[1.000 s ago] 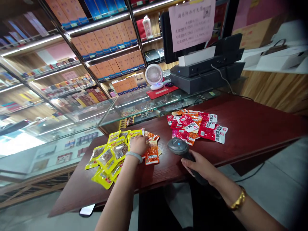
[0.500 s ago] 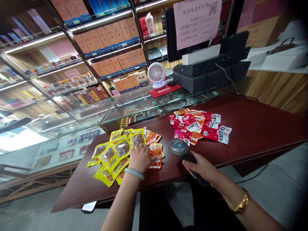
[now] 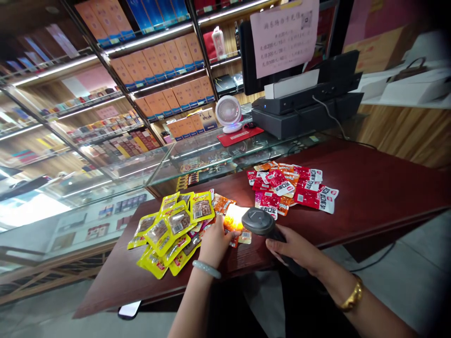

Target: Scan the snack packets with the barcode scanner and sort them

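Snugly round the scanner (image 3: 260, 221), right fingers (image 3: 278, 246); left fingers (image 3: 219, 224) round lit packet (image 3: 232, 218)

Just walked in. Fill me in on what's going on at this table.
A person's right hand grips a handheld scanner, its head facing an orange packet held in the left hand. The packet is brightly lit. Yellow packets lie heaped beside the left hand, and a pile of red and orange packets lies beyond the scanner on the dark red table.
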{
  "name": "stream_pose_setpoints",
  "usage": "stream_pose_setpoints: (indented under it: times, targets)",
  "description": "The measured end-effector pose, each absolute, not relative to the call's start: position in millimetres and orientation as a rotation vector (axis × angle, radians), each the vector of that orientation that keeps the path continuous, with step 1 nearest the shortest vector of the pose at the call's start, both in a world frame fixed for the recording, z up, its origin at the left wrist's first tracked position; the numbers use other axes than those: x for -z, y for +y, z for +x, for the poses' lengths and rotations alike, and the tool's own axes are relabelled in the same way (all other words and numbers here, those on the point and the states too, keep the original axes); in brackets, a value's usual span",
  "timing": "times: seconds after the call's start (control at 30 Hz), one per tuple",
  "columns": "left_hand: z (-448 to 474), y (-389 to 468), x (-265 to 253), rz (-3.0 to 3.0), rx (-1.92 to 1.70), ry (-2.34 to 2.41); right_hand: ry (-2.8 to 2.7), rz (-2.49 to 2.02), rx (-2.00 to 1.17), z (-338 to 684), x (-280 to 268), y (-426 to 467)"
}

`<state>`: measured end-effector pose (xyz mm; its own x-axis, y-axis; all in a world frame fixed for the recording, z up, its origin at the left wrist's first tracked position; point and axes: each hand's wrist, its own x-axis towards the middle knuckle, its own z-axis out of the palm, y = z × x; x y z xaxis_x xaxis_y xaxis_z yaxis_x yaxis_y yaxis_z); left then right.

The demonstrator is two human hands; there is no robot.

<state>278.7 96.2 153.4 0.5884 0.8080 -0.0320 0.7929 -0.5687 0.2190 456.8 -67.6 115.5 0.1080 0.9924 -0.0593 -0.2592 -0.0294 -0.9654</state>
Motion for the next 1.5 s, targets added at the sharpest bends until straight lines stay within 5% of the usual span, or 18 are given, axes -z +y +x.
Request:
stream_pose_setpoints:
  times: [0.43,0.73,0.9,1.1,1.3,1.5]
  targets:
    - [308.4,113.4,-155.2,2.487,-0.340,1.250,-0.859,-1.113,-1.226,463.1,-126.1,-72.5]
    - [423.1,140.0,-163.0,1.714,-0.448,0.509,-0.732,-1.165,-1.163,465.7,-119.4,-79.4]
    - [373.0,135.5,-171.3,2.412,-0.574,0.883,-0.782,-1.187,-1.156,466.8,-121.0,-81.8]
    - [301.2,97.9,-163.7,2.928,-0.143,1.405,-0.814,-1.190,-1.191,469.9,-116.7,-82.9]
    - [302.4,92.3,-142.7,2.843,-0.114,1.332,-0.822,-1.198,-1.223,470.6,-114.7,-84.8]
    - [302.4,103.9,-132.2,2.214,-0.563,1.269,-0.904,-1.223,-1.248,473.5,-113.2,-88.7]
